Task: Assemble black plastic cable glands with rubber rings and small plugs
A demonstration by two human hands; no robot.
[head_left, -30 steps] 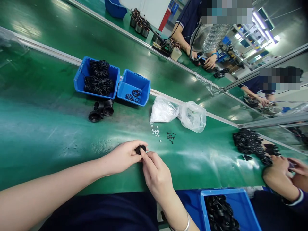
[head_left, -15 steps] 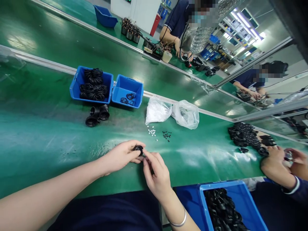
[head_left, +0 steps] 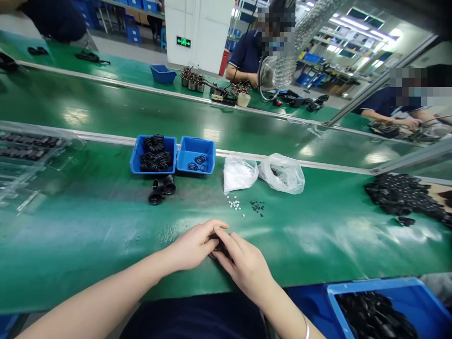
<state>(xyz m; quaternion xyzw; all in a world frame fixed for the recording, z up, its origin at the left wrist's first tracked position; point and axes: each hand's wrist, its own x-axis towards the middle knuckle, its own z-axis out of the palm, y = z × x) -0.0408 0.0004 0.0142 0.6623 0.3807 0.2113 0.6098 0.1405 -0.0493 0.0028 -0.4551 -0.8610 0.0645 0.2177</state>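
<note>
My left hand (head_left: pixel 192 247) and my right hand (head_left: pixel 245 266) meet over the green belt (head_left: pixel 88 226) near its front edge. Both are closed around a small black round part (head_left: pixel 218 246), mostly hidden under the fingers. Just beyond the hands lie a few tiny white pieces (head_left: pixel 234 204) and tiny black pieces (head_left: pixel 257 206). Behind those sit two clear plastic bags (head_left: pixel 240 173), the right bag (head_left: pixel 284 173) holding dark bits.
Two blue bins stand at the back: one (head_left: pixel 152 155) full of black rings, one (head_left: pixel 196 157) with a few. Black fittings (head_left: pixel 161 189) lie before them. A pile of black parts (head_left: pixel 402 195) is at right, a blue bin (head_left: pixel 374 306) at lower right. Other people work across the far belt.
The camera has tilted up and the view widened. My hands have lowered onto the belt and closed more tightly over the black part. The co-worker's hands at the right edge have left the view.
</note>
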